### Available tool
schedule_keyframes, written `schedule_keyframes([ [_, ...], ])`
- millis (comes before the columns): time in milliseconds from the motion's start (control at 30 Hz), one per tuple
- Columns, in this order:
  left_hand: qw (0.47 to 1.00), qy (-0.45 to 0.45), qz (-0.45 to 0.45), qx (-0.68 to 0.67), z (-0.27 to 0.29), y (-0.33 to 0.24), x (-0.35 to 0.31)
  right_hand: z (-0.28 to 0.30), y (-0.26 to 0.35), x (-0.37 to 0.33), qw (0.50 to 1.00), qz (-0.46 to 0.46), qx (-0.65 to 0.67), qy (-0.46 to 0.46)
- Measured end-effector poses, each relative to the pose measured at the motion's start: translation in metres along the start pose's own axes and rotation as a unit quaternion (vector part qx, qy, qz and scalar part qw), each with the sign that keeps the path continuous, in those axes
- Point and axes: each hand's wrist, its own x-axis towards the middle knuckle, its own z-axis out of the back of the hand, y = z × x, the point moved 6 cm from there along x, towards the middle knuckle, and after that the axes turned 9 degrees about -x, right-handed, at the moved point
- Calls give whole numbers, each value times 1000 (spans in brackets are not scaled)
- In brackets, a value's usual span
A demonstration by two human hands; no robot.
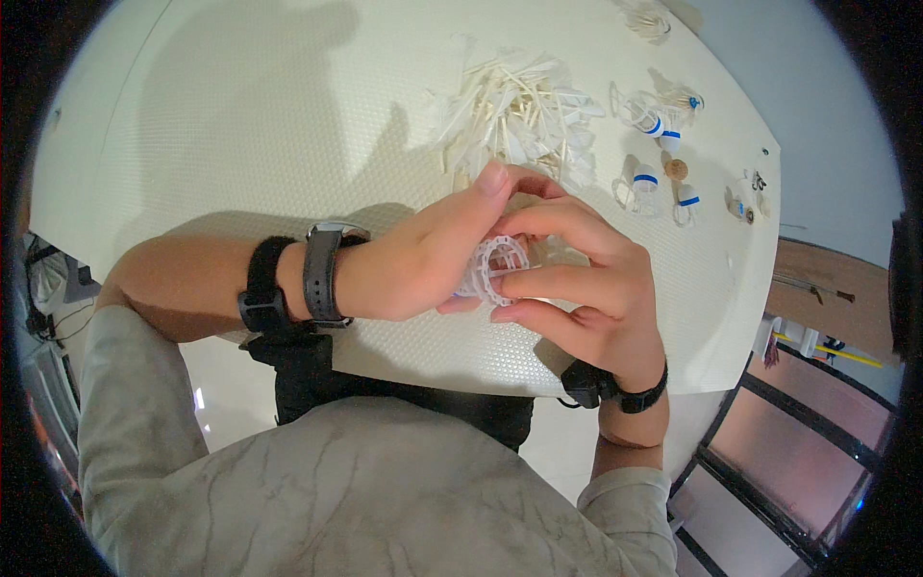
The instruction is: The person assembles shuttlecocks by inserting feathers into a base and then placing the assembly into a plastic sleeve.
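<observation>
Over the near part of the table, both my hands are closed around a clear plastic piece with a round, slotted white rim [502, 273]. My left hand [423, 252] cups it from the left, thumb pointing up; most of its other fingers are hidden behind the palm and the piece. From the right, the bent fingers of my right hand [601, 279] press on the rim, with the thumb near its lower edge. The lower body of the piece is covered by my palm. Just beyond my hands lies a loose heap of thin pale sticks in clear wrappers [519, 120].
The white textured table [231, 144] has a curved right edge. Toward the right stand several small clear plastic containers with blue bands [645, 183], beside a round brown piece [676, 169]. Another bundle of sticks [648, 24] lies far right. A brown surface [832, 288] sits beyond the table's right edge.
</observation>
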Motion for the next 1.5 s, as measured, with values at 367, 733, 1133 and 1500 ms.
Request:
schedule_keyframes([
  [367,996,59,72,2,-4,-9,-6,120,-63,-55,907,-139,-196,-345],
  [733,995,42,90,18,-8,-9,-1,93,-13,-41,895,-25,-239,-376],
  [1133,998,-5,55,2,-2,-8,-1,-25,25,-9,968,166,-177,-61],
  [1500,997,54,57,-5,-7,-11,-5,-24,19,-2,976,80,-200,-30],
])
